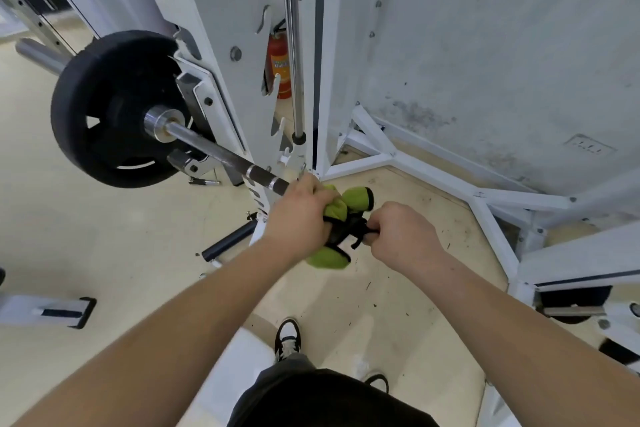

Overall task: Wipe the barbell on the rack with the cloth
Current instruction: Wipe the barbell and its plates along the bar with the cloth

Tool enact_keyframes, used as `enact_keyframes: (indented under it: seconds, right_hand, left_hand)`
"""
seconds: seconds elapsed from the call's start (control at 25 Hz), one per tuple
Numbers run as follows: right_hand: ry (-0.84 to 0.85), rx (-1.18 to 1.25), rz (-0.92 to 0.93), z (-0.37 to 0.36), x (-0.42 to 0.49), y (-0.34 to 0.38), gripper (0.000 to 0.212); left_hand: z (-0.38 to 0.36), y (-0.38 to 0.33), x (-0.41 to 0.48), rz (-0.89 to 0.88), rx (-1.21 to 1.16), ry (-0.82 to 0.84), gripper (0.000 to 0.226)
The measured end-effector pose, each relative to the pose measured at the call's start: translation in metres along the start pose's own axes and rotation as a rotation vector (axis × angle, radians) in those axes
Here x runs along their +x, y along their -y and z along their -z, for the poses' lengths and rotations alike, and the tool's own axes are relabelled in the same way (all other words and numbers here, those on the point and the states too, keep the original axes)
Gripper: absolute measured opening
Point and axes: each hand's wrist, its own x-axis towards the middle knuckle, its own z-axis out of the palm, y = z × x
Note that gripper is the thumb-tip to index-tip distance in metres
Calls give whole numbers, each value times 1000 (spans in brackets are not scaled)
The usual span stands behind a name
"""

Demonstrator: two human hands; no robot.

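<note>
From where I watch, I am standing close against the white steel rack (221, 28), with the long knurled steel barbell (214, 152) resting across it and running from a black round weight plate (107, 107) on the far end down toward my hands. My left hand (299, 215) is closed around a bunched lime-green cloth with black trim (349, 204), pressed right where the bar's visible length ends, so I judge the cloth to be wrapped on or against the shaft there, though the contact itself is covered by my knuckles. My right hand (403, 236) is curled shut just beside it, pinching a dark edge or loop of the same cloth. I would put the task in its working stage: the cloth is at the bar and held in both hands, but I cannot read from the metal which stretches are already clean, since the shaft between the plate and my left hand shows no clear line between wiped and unwiped. That whole exposed run toward the chrome collar (162, 123) looks like ground that may need covering. The bar beyond my hands toward me is not visible at all, hidden under the cloth and my forearms, and the far sleeve past the plate is blurred. Whether the cloth is damp I cannot tell.
</note>
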Motion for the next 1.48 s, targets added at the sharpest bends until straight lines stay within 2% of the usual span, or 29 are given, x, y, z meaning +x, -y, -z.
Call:
enact_keyframes:
  seconds: [0.08, 0.16, 0.2, 0.28, 0.36, 0.44, 0.56, 0.6, 0.72, 0.8, 0.88, 0.96, 1.04, 1.16, 1.24, 1.28, 1.36, 1.4, 1.48]
  right_hand:
    - [-31, 2, 6, 0, -6, -4, 13]
    - [-58, 38, -11, 0, -14, -10, 16]
    - [-64, 89, -35, 1, -18, -14, 16]
    - [-79, 170, -76, 5, -23, -20, 15]
    - [-88, 219, -116, 9, -27, -25, 20]
    - [-110, 276, -144, 13, -31, -31, 23]
    - [-124, 335, -163, 14, -36, -36, 25]
    - [-120, 340, -163, 13, -37, -35, 24]
    - [-107, 313, -149, 9, -35, -27, 20]
    - [-108, 298, -138, 7, -31, -22, 18]
    - [-117, 291, -130, 7, -28, -15, 22]
    - [-111, 287, -118, 6, -23, -7, 23]
    - [-76, 246, -92, 4, -20, 8, 20]
    - [-30, 159, -84, 3, -10, 29, 6]
    - [2, 99, -117, 7, -4, 36, 9]
    - [8, 76, -121, 9, -2, 37, 16]
    - [1, 82, -90, 11, 3, 40, 29]
    - [-8, 105, -77, 9, 6, 43, 28]
    - [-19, 86, -72, 3, 11, 49, 24]
  left_hand:
    - [9, 18, 14, 120, 26, -39, 37]
    - [5, 4, 10, 273, 18, -99, 34]
    - [-3, -16, 2, 270, -4, -105, 35]
    - [-15, -56, -21, 144, -95, -53, 37]
    - [-13, -63, -25, 23, -115, 29, 40]
    - [-4, -37, -5, 46, -69, 62, 43]
    - [-1, -15, 5, 277, -32, -88, 35]
    - [-8, -27, -2, 287, -42, -108, 32]
    - [-23, -69, -28, 94, -178, -8, 35]
    - [-12, -49, -20, 48, -194, 7, 41]
    - [3, -2, -3, 204, -162, -54, 43]
    - [9, 35, 3, 417, -162, -229, 43]
    - [-2, 22, -8, 487, -216, -322, 44]
    - [-23, -35, -38, 324, -419, -205, 44]
    - [-30, -37, -50, 262, -574, -148, 43]
    - [-30, -26, -50, 292, -654, -171, 39]
    - [-25, -1, -50, 474, -815, -334, 19]
    - [-20, 11, -49, 608, -915, -435, 11]
    - [-11, 27, -42, 842, -1096, -544, 12]
